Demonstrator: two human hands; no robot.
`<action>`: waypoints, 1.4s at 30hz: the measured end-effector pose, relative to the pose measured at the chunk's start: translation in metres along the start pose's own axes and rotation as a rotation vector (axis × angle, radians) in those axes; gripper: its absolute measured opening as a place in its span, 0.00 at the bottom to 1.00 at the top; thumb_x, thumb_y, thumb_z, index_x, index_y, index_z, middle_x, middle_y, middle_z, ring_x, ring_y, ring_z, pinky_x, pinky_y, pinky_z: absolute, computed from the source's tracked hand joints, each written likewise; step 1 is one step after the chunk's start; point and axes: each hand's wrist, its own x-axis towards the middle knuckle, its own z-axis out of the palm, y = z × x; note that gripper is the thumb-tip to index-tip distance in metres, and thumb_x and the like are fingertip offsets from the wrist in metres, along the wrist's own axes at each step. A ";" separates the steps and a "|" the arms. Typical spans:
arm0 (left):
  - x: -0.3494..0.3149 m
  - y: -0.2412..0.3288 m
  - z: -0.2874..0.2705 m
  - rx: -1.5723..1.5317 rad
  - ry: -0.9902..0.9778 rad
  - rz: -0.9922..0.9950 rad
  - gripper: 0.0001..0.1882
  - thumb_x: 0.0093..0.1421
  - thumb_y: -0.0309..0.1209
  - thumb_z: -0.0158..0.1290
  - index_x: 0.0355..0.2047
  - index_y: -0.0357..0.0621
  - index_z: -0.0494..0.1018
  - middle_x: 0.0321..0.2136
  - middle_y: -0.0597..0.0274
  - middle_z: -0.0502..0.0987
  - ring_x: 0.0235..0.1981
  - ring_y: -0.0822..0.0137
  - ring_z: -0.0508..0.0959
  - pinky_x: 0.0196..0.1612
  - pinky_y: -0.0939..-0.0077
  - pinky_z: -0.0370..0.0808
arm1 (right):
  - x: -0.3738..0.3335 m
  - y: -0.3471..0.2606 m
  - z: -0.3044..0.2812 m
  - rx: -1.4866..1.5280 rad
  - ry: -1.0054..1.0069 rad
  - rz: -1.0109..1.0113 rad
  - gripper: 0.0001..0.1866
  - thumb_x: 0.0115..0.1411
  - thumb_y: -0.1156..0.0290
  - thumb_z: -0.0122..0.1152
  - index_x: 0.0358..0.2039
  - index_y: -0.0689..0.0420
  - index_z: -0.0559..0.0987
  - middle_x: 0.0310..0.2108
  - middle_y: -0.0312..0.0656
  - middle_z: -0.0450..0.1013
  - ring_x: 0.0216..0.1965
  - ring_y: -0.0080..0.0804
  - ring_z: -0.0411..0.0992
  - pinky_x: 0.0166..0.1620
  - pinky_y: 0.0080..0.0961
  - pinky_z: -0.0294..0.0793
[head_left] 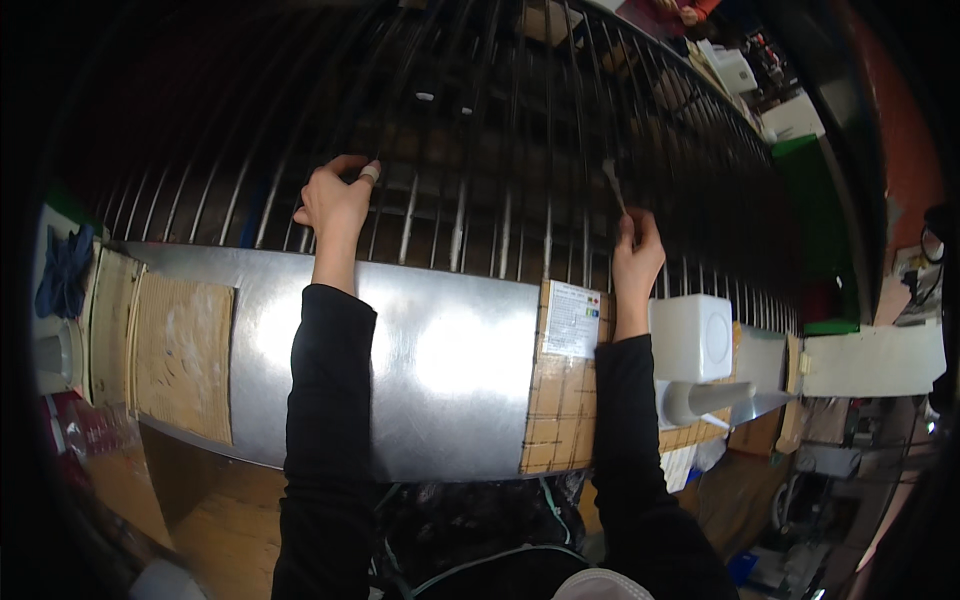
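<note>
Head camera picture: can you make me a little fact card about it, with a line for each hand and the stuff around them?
Left hand: over the metal rods; something white shows at a finger; hand
Right hand: pinching a thin pale strip, blurry; hand
Sleeves: both black
Near edge: shiny metal surface
Left end: cardboard sheet
By right forearm: white plastic container
Among the rods: two small white pieces
</note>
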 end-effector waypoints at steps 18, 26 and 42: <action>-0.001 0.002 -0.001 0.027 -0.011 -0.011 0.09 0.50 0.39 0.59 0.32 0.55 0.81 0.37 0.57 0.76 0.45 0.55 0.70 0.45 0.60 0.57 | -0.010 0.006 0.003 0.093 -0.478 -0.040 0.08 0.55 0.73 0.60 0.37 0.57 0.79 0.21 0.41 0.71 0.22 0.23 0.67 0.28 0.22 0.66; -0.052 0.040 0.033 0.125 0.059 0.379 0.10 0.49 0.38 0.58 0.23 0.45 0.80 0.32 0.53 0.75 0.42 0.52 0.67 0.42 0.56 0.57 | -0.008 -0.002 0.001 0.065 -0.458 0.134 0.12 0.54 0.74 0.60 0.40 0.55 0.78 0.17 0.34 0.68 0.20 0.17 0.63 0.26 0.18 0.63; -0.069 0.039 0.053 0.063 -0.069 0.328 0.06 0.50 0.35 0.57 0.28 0.52 0.80 0.33 0.59 0.75 0.42 0.58 0.69 0.42 0.59 0.56 | -0.009 0.006 0.000 0.070 -0.363 0.100 0.08 0.58 0.70 0.55 0.36 0.56 0.78 0.26 0.50 0.75 0.30 0.45 0.75 0.33 0.32 0.72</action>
